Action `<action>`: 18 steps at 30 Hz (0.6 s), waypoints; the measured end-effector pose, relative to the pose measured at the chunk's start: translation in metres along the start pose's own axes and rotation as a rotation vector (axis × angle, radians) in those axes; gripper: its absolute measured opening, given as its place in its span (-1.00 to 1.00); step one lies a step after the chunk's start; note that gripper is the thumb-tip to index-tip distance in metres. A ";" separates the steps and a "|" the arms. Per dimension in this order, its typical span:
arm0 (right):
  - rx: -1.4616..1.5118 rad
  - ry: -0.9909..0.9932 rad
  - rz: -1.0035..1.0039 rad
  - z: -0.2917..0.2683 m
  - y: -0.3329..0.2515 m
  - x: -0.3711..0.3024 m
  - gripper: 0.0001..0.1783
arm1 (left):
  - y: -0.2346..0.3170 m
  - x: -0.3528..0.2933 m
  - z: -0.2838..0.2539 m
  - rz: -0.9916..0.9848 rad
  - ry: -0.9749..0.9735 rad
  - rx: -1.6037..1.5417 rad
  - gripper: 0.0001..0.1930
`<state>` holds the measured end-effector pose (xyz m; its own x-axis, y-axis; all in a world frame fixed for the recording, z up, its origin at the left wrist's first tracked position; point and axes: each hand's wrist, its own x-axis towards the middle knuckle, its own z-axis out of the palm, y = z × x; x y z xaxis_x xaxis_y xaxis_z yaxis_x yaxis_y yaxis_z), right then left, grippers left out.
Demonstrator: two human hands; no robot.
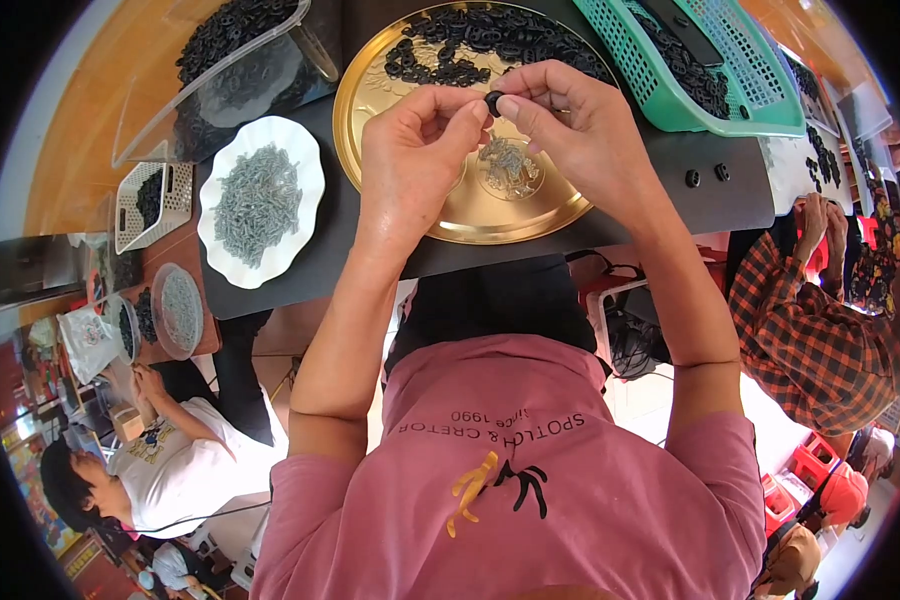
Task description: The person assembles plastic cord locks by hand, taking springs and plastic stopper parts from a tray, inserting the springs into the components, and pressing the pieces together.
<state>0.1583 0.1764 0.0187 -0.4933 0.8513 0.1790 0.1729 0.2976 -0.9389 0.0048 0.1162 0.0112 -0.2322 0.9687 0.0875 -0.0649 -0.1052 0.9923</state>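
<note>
Above the round gold tray [450, 225], my left hand [412, 155] and my right hand [580, 125] meet at their fingertips. A small, round black part [493, 102] is pinched between the thumbs and forefingers of both. The other fingers are curled in. A heap of small black ring-shaped pieces [500, 30] covers the far side of the tray. Below my hands, a small pile of shiny metal pieces [510, 168] lies in what looks like a clear round dish on the tray. Fine detail of the held part is too small to make out.
Left of the tray stands a scalloped white plate [210, 235] of small silvery pieces, with a clear bin [170, 120] of black parts behind it. A green basket [660, 110] sits at right, near two loose black parts [707, 176]. People sit on both sides.
</note>
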 end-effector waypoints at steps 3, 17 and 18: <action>0.071 0.050 -0.028 0.006 -0.001 0.002 -0.79 | 0.001 0.000 -0.001 -0.013 0.023 0.001 -0.87; 0.357 0.018 0.103 0.009 -0.012 0.011 -0.73 | -0.001 -0.002 0.000 0.252 0.129 0.029 -0.85; 0.397 0.021 0.120 0.009 -0.012 0.011 -0.73 | 0.000 -0.001 0.000 0.253 0.129 0.028 -0.85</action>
<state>0.1433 0.1778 0.0296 -0.4716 0.8795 0.0633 -0.1164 0.0091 -0.9932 0.0055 0.1148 0.0113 -0.3588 0.8760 0.3223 0.0374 -0.3315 0.9427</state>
